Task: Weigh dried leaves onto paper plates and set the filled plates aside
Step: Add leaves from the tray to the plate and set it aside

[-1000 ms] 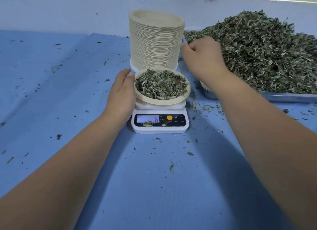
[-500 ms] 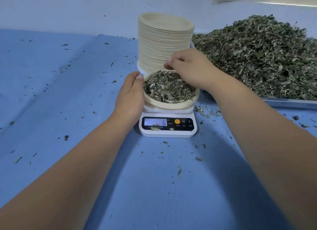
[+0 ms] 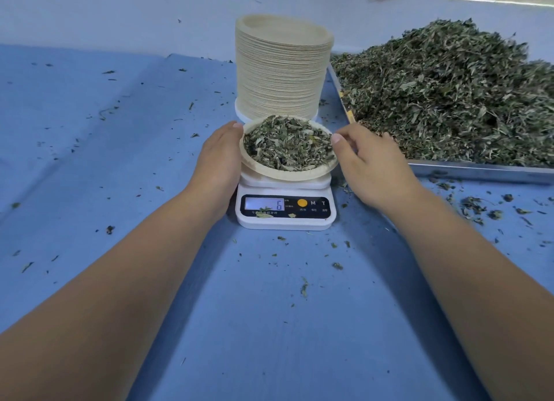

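Weighing station at the end of one portion. The filled paper plate (image 3: 284,176) sat on the white scale (image 3: 284,221), its load of dried leaves (image 3: 287,144) level with the rim; the display (image 3: 263,204) read 6. The left hand (image 3: 218,158) lay against the plate's left edge with fingers extended and relaxed, touching the rim without closing on it. The right hand (image 3: 368,164) had its thumb on the right rim and its fingers curled loosely beside it; whether these reached under the plate to pinch it could not be told. Behind the scale stood the stack of empty plates (image 3: 283,68), and to the right the metal tray (image 3: 479,171) held the bulk heap of leaves (image 3: 449,95). Stray fragments dotted the blue cloth (image 3: 120,161). Judged stage: weighing complete, removal about to begin. The next move would call for a level two-sided lift, since the shallow plate could spill if tilted, then a clear spot aside
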